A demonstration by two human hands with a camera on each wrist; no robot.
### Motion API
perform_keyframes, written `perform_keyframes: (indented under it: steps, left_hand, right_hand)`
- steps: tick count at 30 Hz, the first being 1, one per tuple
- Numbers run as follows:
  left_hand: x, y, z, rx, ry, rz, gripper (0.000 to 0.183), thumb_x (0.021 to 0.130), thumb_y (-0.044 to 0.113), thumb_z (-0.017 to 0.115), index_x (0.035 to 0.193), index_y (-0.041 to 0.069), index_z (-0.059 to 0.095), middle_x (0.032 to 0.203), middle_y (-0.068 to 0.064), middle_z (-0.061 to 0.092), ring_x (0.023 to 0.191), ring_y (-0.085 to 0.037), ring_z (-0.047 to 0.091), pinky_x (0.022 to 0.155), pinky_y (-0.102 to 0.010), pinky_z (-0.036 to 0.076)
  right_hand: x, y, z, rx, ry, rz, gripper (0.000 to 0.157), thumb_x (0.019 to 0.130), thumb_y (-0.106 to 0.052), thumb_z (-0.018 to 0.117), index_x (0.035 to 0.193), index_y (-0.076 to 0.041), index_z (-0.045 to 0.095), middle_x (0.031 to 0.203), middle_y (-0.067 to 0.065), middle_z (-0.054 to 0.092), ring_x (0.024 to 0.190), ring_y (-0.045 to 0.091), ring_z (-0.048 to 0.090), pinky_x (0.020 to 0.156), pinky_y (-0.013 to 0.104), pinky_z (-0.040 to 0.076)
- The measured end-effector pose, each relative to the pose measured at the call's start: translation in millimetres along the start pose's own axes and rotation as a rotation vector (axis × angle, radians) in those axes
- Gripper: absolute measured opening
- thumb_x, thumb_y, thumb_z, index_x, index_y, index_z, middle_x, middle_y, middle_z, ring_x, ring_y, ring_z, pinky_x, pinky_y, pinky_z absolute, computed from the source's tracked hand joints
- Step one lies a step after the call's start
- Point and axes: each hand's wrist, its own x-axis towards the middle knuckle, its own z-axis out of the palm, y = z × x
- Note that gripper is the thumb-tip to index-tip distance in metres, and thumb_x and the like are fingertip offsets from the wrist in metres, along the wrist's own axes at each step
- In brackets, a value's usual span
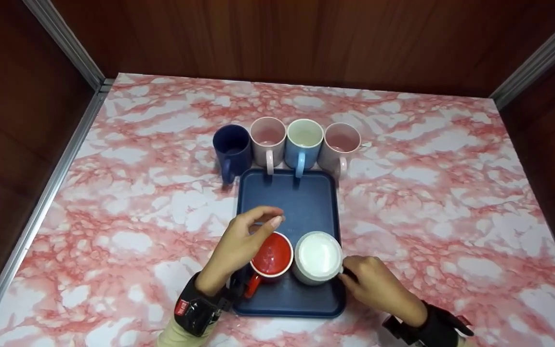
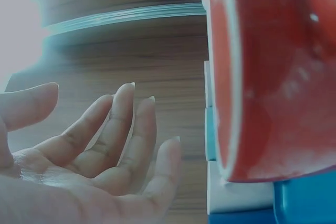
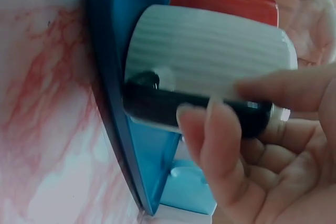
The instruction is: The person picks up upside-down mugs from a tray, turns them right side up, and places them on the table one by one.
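Note:
A red mug (image 1: 271, 258) stands on the front left part of a dark blue tray (image 1: 289, 197), its handle toward the front left. My left hand (image 1: 239, 243) hovers over the mug's left side, fingers loosely bent, holding nothing; the left wrist view shows the fingers (image 2: 126, 145) apart from it. Beside the red mug, on the right, is a whitish ribbed mug (image 1: 317, 262) with a pale top; I cannot tell if that is a lid or the inside. My right hand (image 1: 376, 282) pinches this mug's handle (image 3: 199, 107) at its right side, thumb and fingers on either side of it.
Beyond the tray's far edge several mugs stand in a row: dark blue (image 1: 233, 149), pink (image 1: 268, 140), light blue (image 1: 305, 142) and another pink (image 1: 341, 144). Their handles face the tray. The red-and-white marbled table (image 1: 427, 193) is enclosed by brown wood panels (image 1: 277, 43).

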Motion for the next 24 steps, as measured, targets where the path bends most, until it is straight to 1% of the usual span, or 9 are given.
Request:
perform_keyframes:
  steps: [4,8,11,12,15,18,20,22,24]
  left_hand:
    - [-1.2,2.3,1.0,-0.004,-0.029,0.001,0.028,0.092,0.023,0.054,0.11,0.003,0.062,0.105,-0.007,0.064,0.1,-0.017,0.057,0.087,-0.038,0.043]
    - [-1.7,2.6,2.2,-0.021,-0.054,-0.001,0.029,0.092,0.022,0.054,0.11,0.001,0.061,0.105,-0.008,0.064,0.099,-0.018,0.058,0.086,-0.039,0.044]
    - [-1.6,2.2,3.2,-0.028,-0.07,0.001,0.029,0.092,0.021,0.054,0.111,0.001,0.061,0.105,-0.008,0.063,0.098,-0.018,0.057,0.084,-0.038,0.045]
    - [-1.3,2.2,3.7,-0.026,-0.076,0.0,0.028,0.092,0.022,0.054,0.11,0.001,0.062,0.105,-0.008,0.063,0.098,-0.018,0.057,0.084,-0.038,0.045]
    - [0.2,2.1,5.9,-0.006,-0.091,0.016,0.028,0.093,0.022,0.054,0.109,0.001,0.062,0.104,-0.008,0.064,0.098,-0.018,0.057,0.082,-0.037,0.046]
    - [1.8,2.6,8.9,-0.006,-0.106,0.026,0.027,0.093,0.02,0.054,0.106,-0.002,0.062,0.101,-0.01,0.064,0.097,-0.02,0.058,0.083,-0.036,0.047]
    - [2.3,3.6,10.8,-0.004,-0.112,0.027,0.026,0.092,0.019,0.054,0.103,-0.002,0.063,0.099,-0.009,0.064,0.095,-0.02,0.059,0.085,-0.036,0.046]
    - [2.8,4.5,12.7,0.002,-0.117,0.023,0.024,0.092,0.019,0.055,0.101,-0.002,0.063,0.097,-0.009,0.065,0.093,-0.019,0.06,0.084,-0.035,0.046]
    - [3.6,6.3,14.6,0.015,-0.128,0.015,0.024,0.092,0.021,0.055,0.099,0.0,0.064,0.094,-0.007,0.065,0.089,-0.019,0.061,0.082,-0.033,0.047]
  right_hand:
    - [0,1,2.8,-0.015,0.083,-0.016,0.031,0.067,0.008,0.071,0.064,-0.011,0.047,0.061,-0.008,0.044,0.057,0.002,0.04,0.048,0.018,0.035]
    - [1,2,2.4,0.058,0.128,0.048,0.028,0.069,0.009,0.069,0.064,-0.011,0.05,0.06,-0.01,0.044,0.055,0.0,0.04,0.047,0.018,0.035]
    - [1,4,0.1,0.189,0.123,0.147,0.022,0.075,0.008,0.065,0.065,-0.009,0.055,0.058,-0.007,0.051,0.051,0.002,0.046,0.044,0.017,0.038]
    - [2,0,-3.5,0.235,0.119,0.186,0.02,0.076,0.009,0.064,0.067,-0.007,0.057,0.058,-0.005,0.054,0.05,0.003,0.048,0.044,0.018,0.04]
    - [3,2,-5.3,0.335,0.124,0.314,0.011,0.08,0.007,0.062,0.074,-0.002,0.064,0.061,0.003,0.06,0.05,0.005,0.053,0.044,0.02,0.042]
    - [6,1,-8.8,0.453,0.135,0.452,0.005,0.083,0.005,0.061,0.083,0.004,0.065,0.064,0.01,0.062,0.052,0.009,0.055,0.044,0.026,0.046]
    - [8,4,-8.9,0.577,0.152,0.54,0.007,0.086,0.002,0.059,0.086,0.008,0.064,0.067,0.015,0.061,0.051,0.014,0.057,0.046,0.031,0.049]
    - [12,1,-12.6,0.715,0.185,0.603,0.012,0.088,0.0,0.057,0.087,0.012,0.061,0.069,0.018,0.06,0.05,0.02,0.058,0.047,0.035,0.05]
    - [17,-3,-14.6,0.826,0.241,0.624,0.017,0.089,-0.002,0.057,0.087,0.015,0.058,0.07,0.021,0.059,0.05,0.023,0.059,0.049,0.037,0.051]
